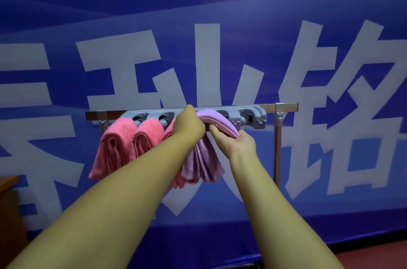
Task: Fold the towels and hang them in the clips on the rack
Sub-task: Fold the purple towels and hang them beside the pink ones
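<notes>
Behind everything hangs a blue banner with large pale characters, and before it stands a metal rack carrying a grey clip strip. Two folded pink towels hang from clips toward the strip's left end, with a third mostly hidden behind the left arm. Both hands work a folded purple towel at the strip's middle: the left hand presses its folded top, the right hand grips it from below. Seating looks underway; next, the fold likely needs pushing firmly into the clip before letting go.
</notes>
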The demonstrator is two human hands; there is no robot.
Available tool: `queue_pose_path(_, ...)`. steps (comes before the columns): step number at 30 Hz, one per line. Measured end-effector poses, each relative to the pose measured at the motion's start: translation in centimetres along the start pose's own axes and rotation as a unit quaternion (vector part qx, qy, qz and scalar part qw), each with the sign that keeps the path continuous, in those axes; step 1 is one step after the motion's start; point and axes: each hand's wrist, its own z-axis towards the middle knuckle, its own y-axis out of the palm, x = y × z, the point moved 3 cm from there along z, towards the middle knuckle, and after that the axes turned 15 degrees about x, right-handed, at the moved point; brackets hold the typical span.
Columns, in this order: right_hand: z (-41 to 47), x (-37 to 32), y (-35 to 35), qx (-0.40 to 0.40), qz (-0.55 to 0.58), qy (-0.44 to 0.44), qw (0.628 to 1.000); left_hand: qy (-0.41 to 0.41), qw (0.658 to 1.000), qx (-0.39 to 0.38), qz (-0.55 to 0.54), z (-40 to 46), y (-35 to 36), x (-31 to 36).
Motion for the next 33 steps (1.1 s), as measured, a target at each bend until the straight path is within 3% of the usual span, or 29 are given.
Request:
queue_pose_path(7,1.2,-0.7,-0.8,-0.013,0.085,-0.014,0.996,0.072,0.995,-0.032,0.065,0.4,0.9,-0.2)
queue_pose_path(11,1.4,-0.9,-1.3,-0.019,0.096,-0.011,0.995,0.127,0.991,0.018,0.047,0.3,1.7,-0.2)
queue_pose_path(14,1.8,-1.2,-1.5,-0.008,0.037,-0.019,0.999,0.148,0.988,0.049,0.013,-0.2,2.5,-0.4)
queue_pose_path(22,4.6,-1.2,-4.6,0.060,-0.160,0.013,0.985,0.149,0.988,0.008,-0.037,-1.5,3.9,-2.1)
queue_pose_path(33,3.7,0.3,-7.1,0.096,-0.250,0.001,0.963,0.113,0.987,-0.050,-0.100,-3.4,3.6,-4.0)
